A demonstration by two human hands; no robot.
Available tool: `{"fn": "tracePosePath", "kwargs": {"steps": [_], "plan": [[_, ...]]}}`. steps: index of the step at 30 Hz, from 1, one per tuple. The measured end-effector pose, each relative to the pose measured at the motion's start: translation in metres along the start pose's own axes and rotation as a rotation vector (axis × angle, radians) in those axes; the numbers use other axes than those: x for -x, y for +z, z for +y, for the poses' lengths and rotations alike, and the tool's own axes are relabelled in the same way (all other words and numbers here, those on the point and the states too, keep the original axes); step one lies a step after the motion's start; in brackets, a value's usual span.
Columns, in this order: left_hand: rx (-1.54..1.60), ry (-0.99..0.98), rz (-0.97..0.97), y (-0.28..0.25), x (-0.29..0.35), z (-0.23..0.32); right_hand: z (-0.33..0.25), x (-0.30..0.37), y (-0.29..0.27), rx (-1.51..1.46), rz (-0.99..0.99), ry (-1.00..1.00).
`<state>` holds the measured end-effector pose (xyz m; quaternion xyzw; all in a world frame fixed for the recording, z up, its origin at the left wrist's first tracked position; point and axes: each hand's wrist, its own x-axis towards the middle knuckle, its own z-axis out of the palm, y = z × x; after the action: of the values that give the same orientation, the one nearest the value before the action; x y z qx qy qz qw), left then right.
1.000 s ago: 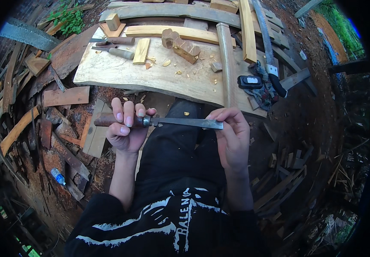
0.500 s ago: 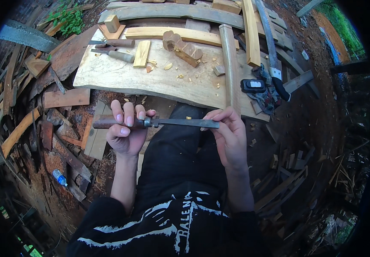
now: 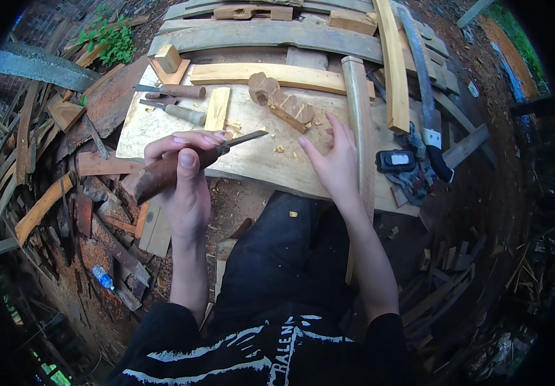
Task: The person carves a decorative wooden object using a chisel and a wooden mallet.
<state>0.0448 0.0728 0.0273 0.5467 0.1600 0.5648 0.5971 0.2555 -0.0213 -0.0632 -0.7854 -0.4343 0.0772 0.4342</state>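
Observation:
My left hand [image 3: 186,199] is wrapped round the brown wooden handle of a chisel [image 3: 149,180]. Its narrow steel blade points to the upper right, over the near part of the pale wooden board [image 3: 162,138]. My right hand [image 3: 336,164] has its fingers apart with nothing in them, above the board. Just beyond those fingers lies a carved wooden piece [image 3: 297,110] with a rounded, lobed end. Small wood chips are scattered around it.
Two more chisels, one with a grey handle [image 3: 184,114], lie at the board's left beside a small wood block [image 3: 218,108]. A long wooden bar [image 3: 358,96] runs along the right. Farther right are a handsaw [image 3: 427,103] and a black device [image 3: 396,161] on a cloth. Scrap wood surrounds everything.
My right hand has let go of the chisel blade and moved up toward the carved piece. My left hand has turned the chisel, so its blade now points away and upward.

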Motion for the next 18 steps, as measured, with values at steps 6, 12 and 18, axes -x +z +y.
{"fn": "tracePosePath", "kwargs": {"steps": [6, 12, 18], "plan": [[-0.261, 0.073, -0.053, -0.004, 0.001, -0.016, 0.008, -0.026, 0.03, 0.109, 0.032, -0.101], [-0.266, -0.007, -0.029, -0.009, 0.01, -0.022, -0.008, -0.007, 0.023, 0.059, -0.084, -0.046], [-0.251, -0.007, 0.003, -0.011, 0.014, -0.028, -0.013, 0.013, 0.008, 0.09, -0.199, -0.085]]}}
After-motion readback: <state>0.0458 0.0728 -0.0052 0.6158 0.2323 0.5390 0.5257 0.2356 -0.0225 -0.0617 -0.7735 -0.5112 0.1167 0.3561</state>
